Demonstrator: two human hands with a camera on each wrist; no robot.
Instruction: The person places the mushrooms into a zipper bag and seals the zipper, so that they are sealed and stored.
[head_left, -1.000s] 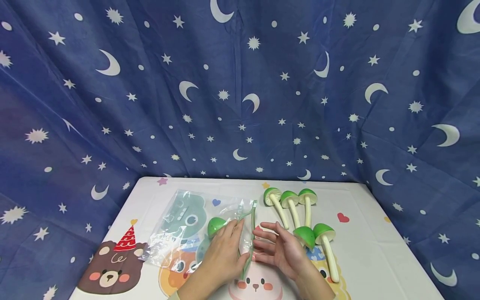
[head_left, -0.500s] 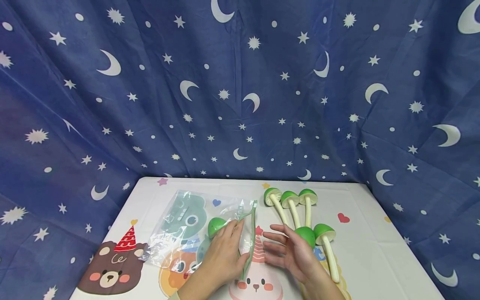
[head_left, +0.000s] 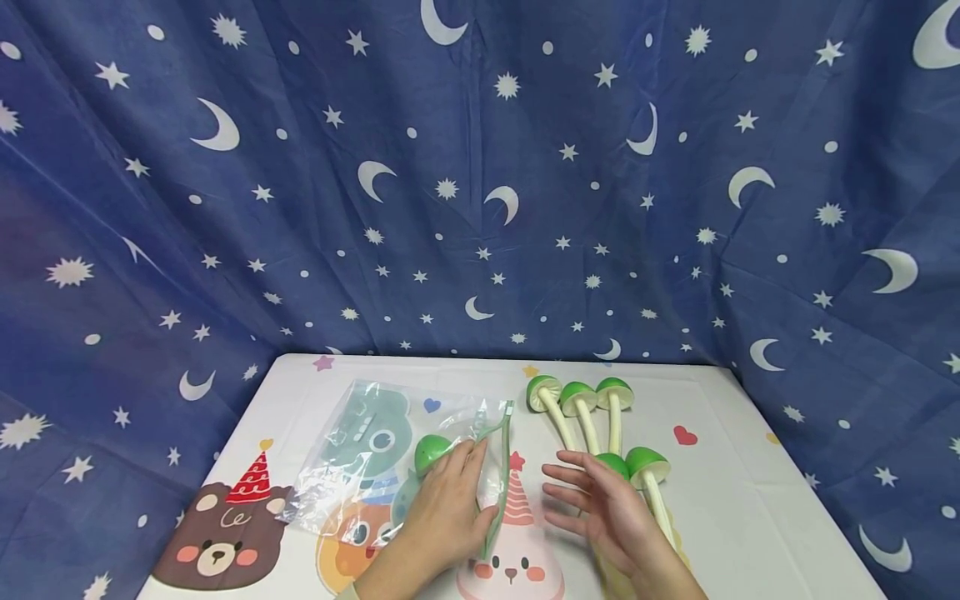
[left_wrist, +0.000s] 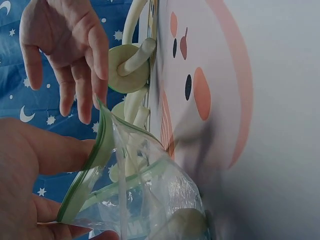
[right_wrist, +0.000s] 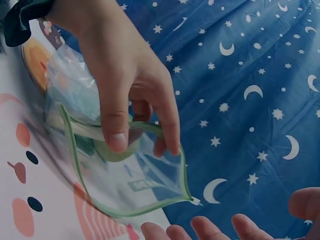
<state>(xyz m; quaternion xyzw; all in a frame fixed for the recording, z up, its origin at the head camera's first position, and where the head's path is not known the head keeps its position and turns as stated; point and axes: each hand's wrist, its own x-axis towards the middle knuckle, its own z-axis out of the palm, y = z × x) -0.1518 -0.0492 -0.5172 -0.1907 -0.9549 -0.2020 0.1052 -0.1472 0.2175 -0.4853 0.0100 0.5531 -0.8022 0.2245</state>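
A clear zip bag [head_left: 378, 479] with a green seal strip lies on the table, its mouth spread open toward the right. My left hand [head_left: 446, 504] grips the upper edge of that mouth; in the left wrist view its thumb and fingers are at the green strip [left_wrist: 100, 142]. Inside the bag is a toy mushroom with a green cap [head_left: 431, 452], partly covered by the hand in the head view. My right hand [head_left: 600, 508] is held in the air right of the bag mouth, fingers relaxed and holding nothing. It overlaps one green-capped mushroom [head_left: 615, 463] lying behind it.
More green-capped toy mushrooms with pale stems lie to the right: three at the back, with the middle one [head_left: 581, 408] between two others, and one [head_left: 651, 479] nearer the front. A white cartoon-print cloth [head_left: 765, 508] covers the table. A blue star-patterned curtain [head_left: 480, 208] hangs behind.
My right hand has drawn back to the right and slightly down, away from the bag mouth. My left hand and the bag have stayed in place.
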